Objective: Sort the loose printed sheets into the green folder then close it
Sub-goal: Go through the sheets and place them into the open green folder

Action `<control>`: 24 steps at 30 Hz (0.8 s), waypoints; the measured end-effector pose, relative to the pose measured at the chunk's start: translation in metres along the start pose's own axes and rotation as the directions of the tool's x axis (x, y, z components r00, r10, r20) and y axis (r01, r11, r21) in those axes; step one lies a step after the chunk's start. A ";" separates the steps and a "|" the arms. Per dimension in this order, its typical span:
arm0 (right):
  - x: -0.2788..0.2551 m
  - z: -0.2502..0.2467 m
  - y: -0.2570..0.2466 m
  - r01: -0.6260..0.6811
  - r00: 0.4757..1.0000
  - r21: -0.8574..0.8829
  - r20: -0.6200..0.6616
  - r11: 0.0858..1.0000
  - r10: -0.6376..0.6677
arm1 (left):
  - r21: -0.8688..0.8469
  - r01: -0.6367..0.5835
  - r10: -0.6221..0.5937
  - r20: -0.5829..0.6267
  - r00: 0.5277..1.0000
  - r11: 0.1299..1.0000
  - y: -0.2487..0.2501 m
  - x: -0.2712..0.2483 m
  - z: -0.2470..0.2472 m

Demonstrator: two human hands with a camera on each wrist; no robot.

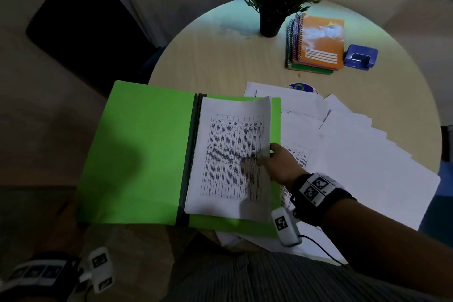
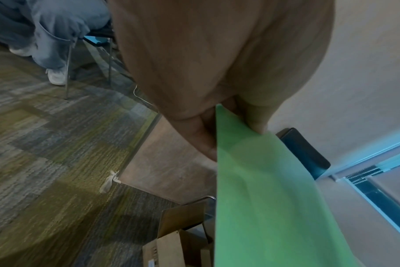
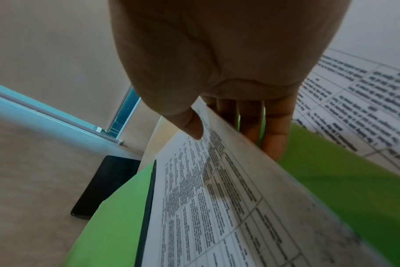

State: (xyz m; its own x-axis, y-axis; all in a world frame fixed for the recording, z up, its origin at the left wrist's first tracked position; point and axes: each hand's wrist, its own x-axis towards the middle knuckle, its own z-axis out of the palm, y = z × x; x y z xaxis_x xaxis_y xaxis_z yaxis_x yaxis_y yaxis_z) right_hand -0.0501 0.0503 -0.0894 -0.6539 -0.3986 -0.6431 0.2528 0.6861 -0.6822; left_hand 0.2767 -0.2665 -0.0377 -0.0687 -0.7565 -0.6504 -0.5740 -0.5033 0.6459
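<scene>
The green folder lies open, its right half over the near-left edge of the round table and its left half hanging past it. My left hand pinches a corner of the folder between thumb and fingers. A printed sheet with a table of text lies on the folder's right half, against the dark spine. My right hand pinches this sheet's lifted right edge, thumb on top and fingers underneath, above the green cover. Several loose printed sheets are fanned out to the right.
At the far side of the round table stand a potted plant, a stack of spiral notebooks and a blue hole punch. A black chair is at left. A cardboard box sits on the floor.
</scene>
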 end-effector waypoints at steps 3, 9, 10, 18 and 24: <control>0.000 -0.010 0.007 -0.006 0.999 0.003 -0.041 1.000 0.006 | 0.198 0.058 -0.049 -0.047 0.998 0.979 0.011 0.012 0.009; -0.016 -0.061 0.042 -0.036 0.979 0.193 -0.189 0.981 0.074 | 0.620 -0.314 0.418 -0.024 0.908 0.719 0.021 0.019 0.050; -0.024 -0.074 0.049 -0.044 0.970 0.231 -0.222 0.972 0.097 | 0.646 -0.406 0.511 0.028 0.859 0.646 0.021 0.012 0.068; -0.071 -0.161 0.123 -0.081 0.858 0.316 -0.460 0.945 0.227 | 0.302 -0.855 0.567 0.648 0.509 0.422 0.032 -0.123 0.232; -0.097 -0.201 0.170 -0.154 0.813 0.132 -0.546 0.979 0.202 | 0.237 -0.942 0.397 0.861 0.318 0.239 0.007 -0.179 0.325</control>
State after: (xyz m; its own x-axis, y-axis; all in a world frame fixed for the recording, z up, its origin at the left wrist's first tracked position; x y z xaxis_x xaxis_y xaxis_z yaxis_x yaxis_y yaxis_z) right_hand -0.0871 0.3277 -0.0733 -0.8703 0.1468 -0.4702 0.4424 0.6527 -0.6151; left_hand 0.0192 0.0012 -0.0467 -0.9522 -0.0803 -0.2947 -0.2663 0.6910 0.6720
